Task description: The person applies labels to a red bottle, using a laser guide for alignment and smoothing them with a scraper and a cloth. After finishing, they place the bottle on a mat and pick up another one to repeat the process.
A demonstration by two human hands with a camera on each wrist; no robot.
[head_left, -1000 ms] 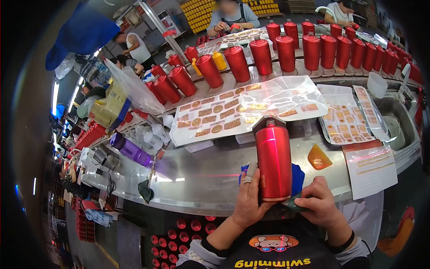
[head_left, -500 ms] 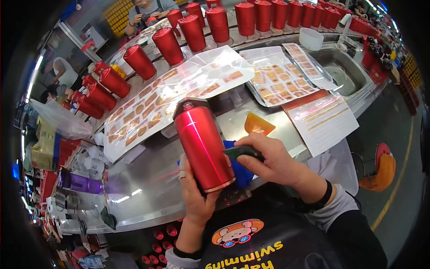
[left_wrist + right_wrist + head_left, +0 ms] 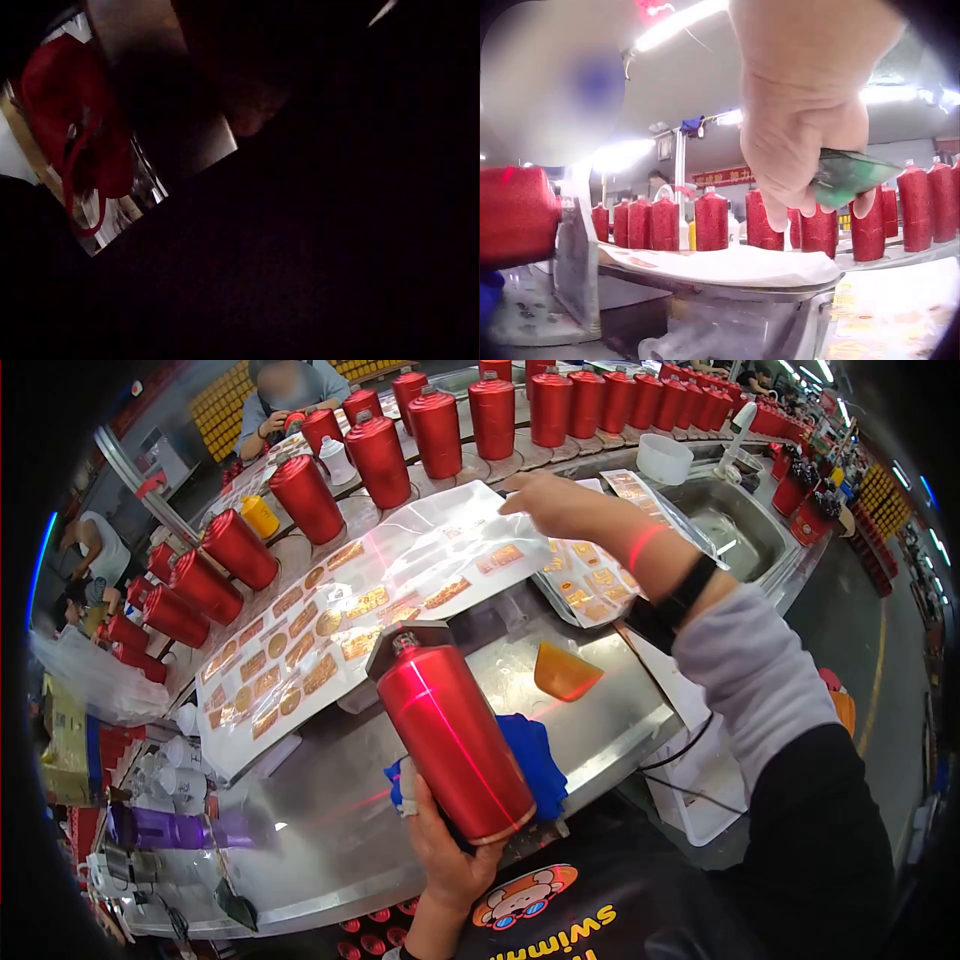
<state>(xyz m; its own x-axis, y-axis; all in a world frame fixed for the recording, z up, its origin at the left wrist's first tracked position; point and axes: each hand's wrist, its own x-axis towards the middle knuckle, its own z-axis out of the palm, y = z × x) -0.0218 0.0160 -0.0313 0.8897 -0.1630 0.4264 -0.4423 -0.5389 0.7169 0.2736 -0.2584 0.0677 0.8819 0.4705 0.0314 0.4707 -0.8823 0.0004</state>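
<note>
A glossy red bottle (image 3: 455,740) lies tilted, its capped neck at an angular dark bracket (image 3: 385,645). My left hand (image 3: 450,865) grips the bottle's lower end, with the thumb at the base and a light wrap on one finger. The left wrist view is mostly dark. My right hand (image 3: 560,505) reaches over the right end of a large clear sheet (image 3: 410,535) of gold stickers. Between its thumb and fingers it pinches a green, wedge-shaped scraper (image 3: 847,176), hidden in the head view. Blue cloth (image 3: 537,765) lies under the bottle.
An orange translucent scraper (image 3: 565,672) lies on the metal bench right of the bottle. A second sticker sheet (image 3: 580,585) partly shows beneath my right forearm, with a sink (image 3: 735,525) beyond. Red bottles (image 3: 490,420) line the curved conveyor behind. A purple bottle (image 3: 160,828) stands left.
My right hand has left the bottle's lower right side, carrying the green scraper up and away to the sticker sheet. My left hand keeps holding the bottle. The head view has swung right.
</note>
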